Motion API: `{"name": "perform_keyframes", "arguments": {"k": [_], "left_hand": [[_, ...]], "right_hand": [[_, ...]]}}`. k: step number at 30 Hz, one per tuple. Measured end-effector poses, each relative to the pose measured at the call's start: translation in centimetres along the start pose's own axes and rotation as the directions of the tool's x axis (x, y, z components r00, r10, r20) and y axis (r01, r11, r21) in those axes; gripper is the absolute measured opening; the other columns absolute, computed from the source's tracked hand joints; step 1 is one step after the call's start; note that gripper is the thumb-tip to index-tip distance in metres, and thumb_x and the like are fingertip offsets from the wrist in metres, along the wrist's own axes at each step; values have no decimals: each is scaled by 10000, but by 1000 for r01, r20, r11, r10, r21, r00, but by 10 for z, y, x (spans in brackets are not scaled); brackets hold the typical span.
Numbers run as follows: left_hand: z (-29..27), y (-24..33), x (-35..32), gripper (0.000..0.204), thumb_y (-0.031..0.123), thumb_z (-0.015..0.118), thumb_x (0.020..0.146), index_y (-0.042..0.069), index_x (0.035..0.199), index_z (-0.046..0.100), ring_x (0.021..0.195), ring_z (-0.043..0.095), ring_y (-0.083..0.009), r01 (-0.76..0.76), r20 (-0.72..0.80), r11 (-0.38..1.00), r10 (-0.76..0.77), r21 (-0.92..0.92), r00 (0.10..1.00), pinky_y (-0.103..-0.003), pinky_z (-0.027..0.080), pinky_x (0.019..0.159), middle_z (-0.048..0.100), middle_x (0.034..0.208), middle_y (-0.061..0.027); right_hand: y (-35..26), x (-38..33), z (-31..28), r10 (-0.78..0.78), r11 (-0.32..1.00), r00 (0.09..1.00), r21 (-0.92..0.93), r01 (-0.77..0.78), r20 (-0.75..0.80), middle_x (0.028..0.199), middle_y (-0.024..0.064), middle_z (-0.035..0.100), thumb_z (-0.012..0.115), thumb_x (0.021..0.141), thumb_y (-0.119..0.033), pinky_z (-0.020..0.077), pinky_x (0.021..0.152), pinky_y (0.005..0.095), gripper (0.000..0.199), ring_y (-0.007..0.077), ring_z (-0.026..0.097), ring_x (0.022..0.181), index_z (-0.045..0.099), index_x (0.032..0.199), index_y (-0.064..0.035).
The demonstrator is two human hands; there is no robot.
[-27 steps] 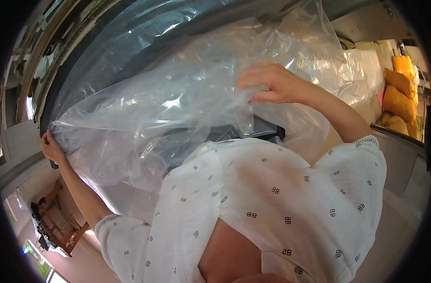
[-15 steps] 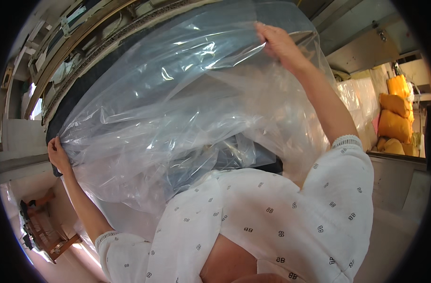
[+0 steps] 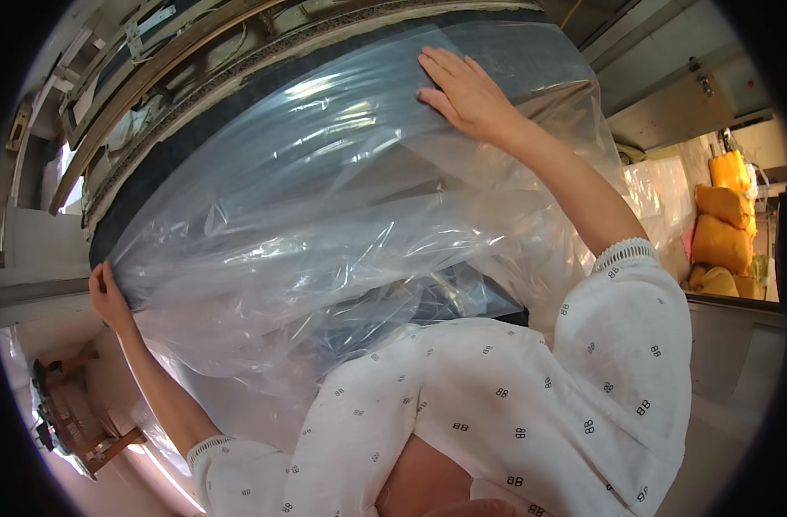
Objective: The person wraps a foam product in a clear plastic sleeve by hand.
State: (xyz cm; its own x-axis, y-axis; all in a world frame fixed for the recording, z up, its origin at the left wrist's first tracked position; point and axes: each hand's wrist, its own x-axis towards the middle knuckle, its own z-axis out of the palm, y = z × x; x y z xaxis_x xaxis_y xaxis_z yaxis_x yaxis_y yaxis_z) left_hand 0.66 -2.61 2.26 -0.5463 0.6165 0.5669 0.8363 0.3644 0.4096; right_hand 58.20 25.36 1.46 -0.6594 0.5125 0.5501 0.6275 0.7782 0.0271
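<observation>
A wide sheet of clear plastic film [image 3: 342,207] lies in wrinkles over a dark surface [image 3: 165,159] and hangs down its near side toward my body. At the far left corner, my left hand [image 3: 109,297] pinches the film's edge, and creases fan out from its fingers. My right hand [image 3: 466,95] rests flat on the film near the far edge, right of the middle, with its fingers spread and palm down. Bright reflections streak the film left of that hand. A dark patch shows through the film close to my shirt.
Along the far side runs a long wooden rail [image 3: 152,95] with metal parts. Yellow-orange bundles [image 3: 722,237] are stacked at the far right beside more clear plastic [image 3: 656,189]. On the lower left stands a brown wooden stool-like frame [image 3: 83,422].
My right hand has let go of the bunched film, moved a little left and down, and flattened onto it. The film there lies smoother. The left hand keeps its pinch at the corner.
</observation>
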Motion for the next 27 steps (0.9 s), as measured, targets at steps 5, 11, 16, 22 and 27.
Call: {"name": "perform_keyframes", "arguments": {"k": [5, 11, 16, 22, 27], "left_hand": [[-70, -13, -18, 177, 170, 529, 889, 25, 955, 607, 803, 513, -101, 110, 14, 954, -111, -280, 994, -212, 407, 768, 575, 843, -7], [-129, 26, -54, 146, 122, 529, 882, 13, 946, 603, 837, 511, -107, -99, -4, 995, 99, -25, 995, -207, 411, 763, 561, 900, -21], [-153, 56, -95, 118, 102, 558, 857, 12, 907, 616, 880, 523, -110, -83, 13, 997, 83, -2, 996, -237, 432, 743, 566, 966, -25], [-140, 62, -143, 180, 151, 562, 859, 37, 994, 597, 879, 527, -105, 418, -215, 856, -489, -304, 846, -216, 419, 666, 552, 1042, -26], [-88, 97, -63, 191, 191, 592, 836, 52, 962, 560, 739, 508, -86, 189, -286, 590, -615, -785, 735, -205, 359, 558, 563, 889, -15]], "right_hand": [[-4, -5, -27, 127, 982, 984, 123, -143, 125, 1115, 151, 482, 472, 876, -275, 382, 879, 359, 417, 308, 455, 1025, 464, 1204, -17], [19, 8, 0, 174, 981, 985, 80, -174, 10, 890, 93, 536, 516, 832, -275, 440, 739, 378, 270, 270, 519, 875, 618, 939, -49], [57, 27, 16, 237, 967, 968, 117, -227, -83, 768, 83, 586, 575, 789, -216, 460, 673, 363, 175, 265, 572, 773, 623, 832, -53], [56, 55, -1, 435, 815, 857, 285, -505, 277, 965, 128, 603, 652, 701, -222, 443, 781, 357, 160, 284, 565, 914, 644, 787, -86], [134, 80, -5, 530, 552, 846, 781, -291, -59, 652, -2, 539, 567, 810, -181, 415, 544, 261, 127, 111, 493, 575, 568, 789, -55]]}}
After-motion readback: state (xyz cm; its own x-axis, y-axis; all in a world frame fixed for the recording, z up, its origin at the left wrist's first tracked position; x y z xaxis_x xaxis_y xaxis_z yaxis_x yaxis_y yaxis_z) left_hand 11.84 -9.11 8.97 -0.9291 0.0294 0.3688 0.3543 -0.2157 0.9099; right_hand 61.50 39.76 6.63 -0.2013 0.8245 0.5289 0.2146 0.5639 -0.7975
